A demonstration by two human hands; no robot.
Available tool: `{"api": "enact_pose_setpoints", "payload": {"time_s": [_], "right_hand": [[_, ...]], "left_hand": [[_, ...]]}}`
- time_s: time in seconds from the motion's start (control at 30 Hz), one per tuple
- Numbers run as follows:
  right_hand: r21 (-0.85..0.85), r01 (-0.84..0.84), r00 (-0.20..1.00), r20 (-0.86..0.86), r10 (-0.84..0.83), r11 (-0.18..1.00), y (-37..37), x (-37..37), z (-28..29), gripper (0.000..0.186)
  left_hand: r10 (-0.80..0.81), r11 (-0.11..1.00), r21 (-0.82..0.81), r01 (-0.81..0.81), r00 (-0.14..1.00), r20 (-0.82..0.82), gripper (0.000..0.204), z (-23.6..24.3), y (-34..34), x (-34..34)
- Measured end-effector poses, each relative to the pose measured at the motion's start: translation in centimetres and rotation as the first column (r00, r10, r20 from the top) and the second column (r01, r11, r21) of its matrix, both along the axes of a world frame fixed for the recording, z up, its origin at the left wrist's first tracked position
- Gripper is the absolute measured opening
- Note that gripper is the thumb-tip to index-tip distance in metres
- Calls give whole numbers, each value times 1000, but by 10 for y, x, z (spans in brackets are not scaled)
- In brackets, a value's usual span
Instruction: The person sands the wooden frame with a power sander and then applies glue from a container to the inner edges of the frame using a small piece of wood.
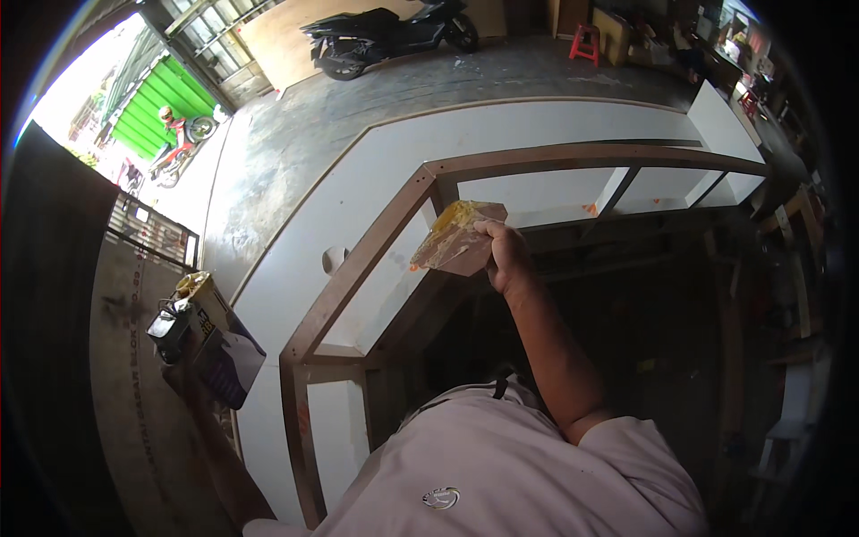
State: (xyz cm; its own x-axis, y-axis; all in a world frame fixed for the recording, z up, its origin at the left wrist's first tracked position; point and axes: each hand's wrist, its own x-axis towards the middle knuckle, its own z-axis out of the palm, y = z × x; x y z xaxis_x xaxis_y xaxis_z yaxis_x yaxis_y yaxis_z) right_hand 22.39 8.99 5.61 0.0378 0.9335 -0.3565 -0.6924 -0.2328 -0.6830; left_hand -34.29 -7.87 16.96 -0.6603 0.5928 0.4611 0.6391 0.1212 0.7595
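- White panel (295, 268) lying flat under the brown wooden frame (358, 268); frame taken as landmark for everything below
- Black scooter (389, 31) parked well beyond the frame's far rail, on grey concrete floor (295, 134); red stool (584, 42) further right of it
- Rectangular tin can (219, 345) left of the frame's near corner, top open with yellowish stuff at the mouth; gripped from beneath by left hand (183, 376), fingers closed round its base
- Probably heavy-ish and sloshy, rigid sides, likely tacky near the mouth; best held low on the body, kept upright
- Flat scrap-board spreader (456, 242) raised above the frame's left rail, smeared yellow at its far end; pinched closed in right hand (506, 259) at the clean near edge
- Light, stiff, thin; sticky where coated, so hold by the bare end only
- Small white roll (334, 259) on the panel, just left of the frame's rail
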Motion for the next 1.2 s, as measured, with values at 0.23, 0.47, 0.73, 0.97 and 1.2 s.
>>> {"api": "enact_pose_setpoints", "payload": {"time_s": [0.23,0.47,0.73,0.97,1.2], "right_hand": [[-62,131,921,378,-98,989,34,-50,22,22],[-35,220,746,650,-145,975,49,-92,60,18],[-64,209,686,721,-100,976,68,-94,60,15],[-5,165,746,655,-121,986,54,-68,60,15],[-57,173,726,682,-88,983,51,-71,48,14]], "left_hand": [[-237,971,33,236,949,207,93,-99,97,-63],[-313,949,68,308,890,332,94,-156,137,-82],[-394,917,91,389,845,362,96,-183,125,-86],[-375,927,152,344,821,431,101,-225,84,-122],[-379,913,48,406,797,470,94,-248,30,-129]]}}
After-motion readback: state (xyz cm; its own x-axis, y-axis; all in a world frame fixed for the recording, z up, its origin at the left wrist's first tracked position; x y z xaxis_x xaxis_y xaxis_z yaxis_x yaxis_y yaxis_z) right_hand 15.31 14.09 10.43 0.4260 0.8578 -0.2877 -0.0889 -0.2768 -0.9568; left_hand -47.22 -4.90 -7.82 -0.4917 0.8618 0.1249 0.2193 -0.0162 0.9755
